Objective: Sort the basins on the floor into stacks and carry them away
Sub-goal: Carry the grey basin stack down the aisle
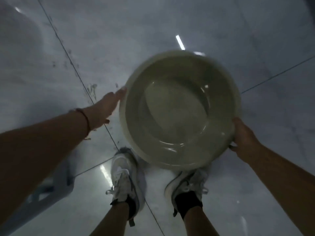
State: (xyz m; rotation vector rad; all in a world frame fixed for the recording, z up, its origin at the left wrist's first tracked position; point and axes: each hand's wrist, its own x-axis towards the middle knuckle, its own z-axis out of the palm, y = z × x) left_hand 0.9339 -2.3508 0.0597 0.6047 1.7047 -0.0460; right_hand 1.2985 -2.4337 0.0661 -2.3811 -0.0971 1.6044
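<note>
Head view, looking straight down. A round, pale grey-green plastic basin (180, 109) is held in the air above the glossy grey tiled floor (119, 34), its open side facing the camera and its rim tilted; its lower edge overlaps the toes of the shoes in the frame. An inner ring line inside the bowl may mark a second nested basin, but blur prevents telling. Right hand (242, 135): grips the basin rim at its lower right, fingers curled over the edge with the knuckles toward the camera. Left hand (106, 108): extended flat, fingers (120, 93) straight and together, their tips at the left rim of the basin; whether they actually touch the rim cannot be told because of motion blur. A thin reddish-brown cord bracelet (85, 120) circles the left wrist. Below the basin stand two white lace-up sneakers (126, 178) with black ankle socks, one on each side of a dark grout line that runs diagonally across the floor. Dark scuff marks (92, 89) lie along that line near the left hand. A pale blue-grey plastic object (51, 188), blurred, sits at lower left, partly hidden behind the left forearm. Bright strips of ceiling light reflect off the tiles.
</note>
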